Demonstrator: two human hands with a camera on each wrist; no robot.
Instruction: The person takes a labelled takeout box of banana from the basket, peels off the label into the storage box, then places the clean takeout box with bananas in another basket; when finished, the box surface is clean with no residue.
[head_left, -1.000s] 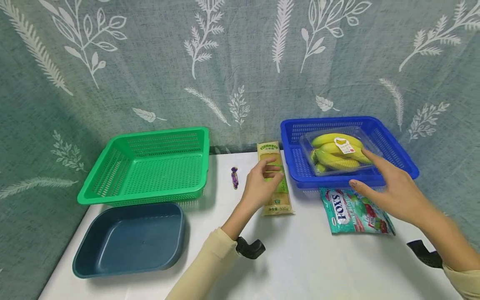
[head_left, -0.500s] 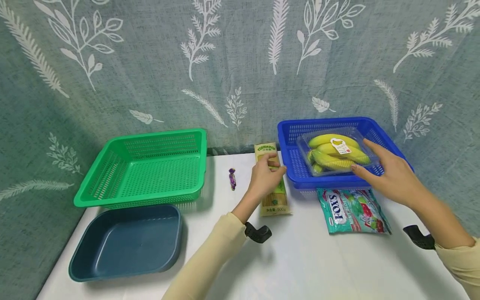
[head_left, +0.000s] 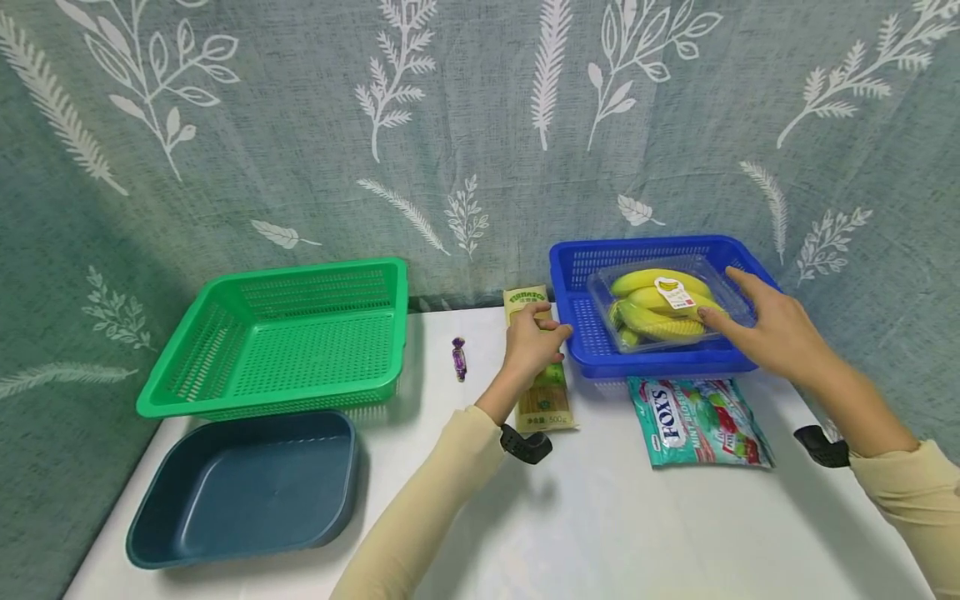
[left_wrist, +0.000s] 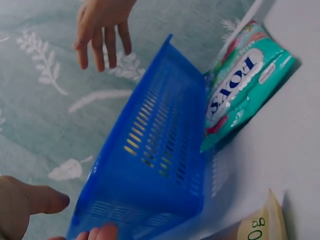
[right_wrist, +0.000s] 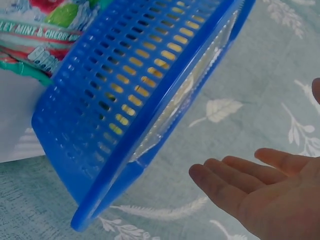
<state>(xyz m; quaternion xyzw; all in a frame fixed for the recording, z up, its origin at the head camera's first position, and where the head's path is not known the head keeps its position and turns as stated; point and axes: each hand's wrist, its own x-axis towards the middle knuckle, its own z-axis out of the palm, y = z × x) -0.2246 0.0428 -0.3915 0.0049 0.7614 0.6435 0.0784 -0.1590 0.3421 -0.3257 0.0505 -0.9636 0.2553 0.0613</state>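
Note:
A blue plastic basket (head_left: 592,358) stands at the back right, holding a clear plastic box of bananas (head_left: 652,304) with a white label. My left hand (head_left: 528,342) is at the basket's left side, above a yellow noodle packet (head_left: 546,400); it holds nothing. In the left wrist view its thumb (left_wrist: 50,199) and fingertips (left_wrist: 106,232) are spread apart near the basket's corner. Over the basket's right side hovers my right hand (head_left: 783,333), thumb and fingers apart. The right wrist view has its fingers (right_wrist: 225,187) extended beside the rim, away from it.
A teal Fox's candy bag (head_left: 701,423) lies in front of the blue basket. One purple wrapped candy (head_left: 459,360) is left of the noodle packet. To the left stand a green basket (head_left: 315,358) and a dark blue tub (head_left: 255,492). A patterned curtain (head_left: 315,150) hangs behind the table.
My left hand has shifted right, from over the noodle packet to the blue basket's left rim. My right hand has come slightly left over the basket. The view has drifted a little.

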